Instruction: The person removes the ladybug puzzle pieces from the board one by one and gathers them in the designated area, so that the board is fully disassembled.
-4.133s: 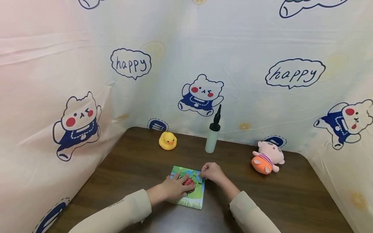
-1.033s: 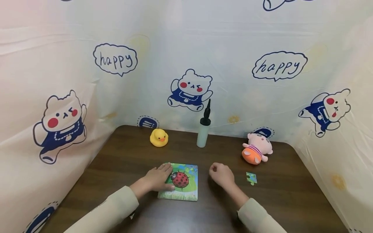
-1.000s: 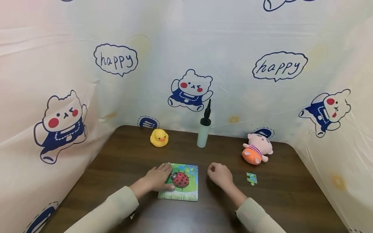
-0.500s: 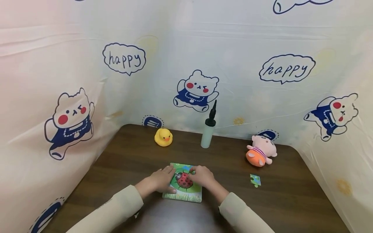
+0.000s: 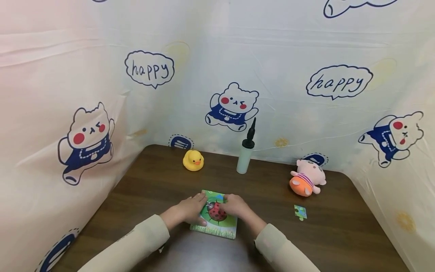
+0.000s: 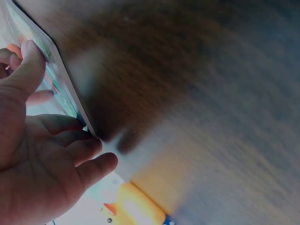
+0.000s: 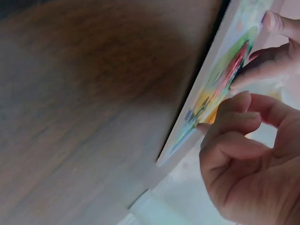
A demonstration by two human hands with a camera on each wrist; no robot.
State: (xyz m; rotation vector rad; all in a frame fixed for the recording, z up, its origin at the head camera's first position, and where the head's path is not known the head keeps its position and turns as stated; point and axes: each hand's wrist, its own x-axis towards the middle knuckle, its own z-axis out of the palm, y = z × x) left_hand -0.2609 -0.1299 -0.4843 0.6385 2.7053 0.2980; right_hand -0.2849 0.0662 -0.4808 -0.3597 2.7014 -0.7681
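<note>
A spread left hand (image 5: 192, 210) and curled right hand (image 5: 236, 206), any pinch unclear, rest on a thin, square, green-and-blue ladybug puzzle (image 5: 217, 230) atop the dark-brown wooden counter (image 5: 153, 189); its red, black-spotted insect (image 5: 217, 213) faces the far-left corner, long axis diagonal.

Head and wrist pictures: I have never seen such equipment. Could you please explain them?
There is no machine, only a person's left grip and right grip, both bare hands. One camera on the head looks down; one on each wrist shows its grip closely. On the table lie a ladybug puzzle and one loose piece. Behind them are a yellow duck, a pale cylinder with a black top, and a plush toy. The left grip rests on the puzzle; the right bends its fingers over it, with nothing visibly held.
</note>
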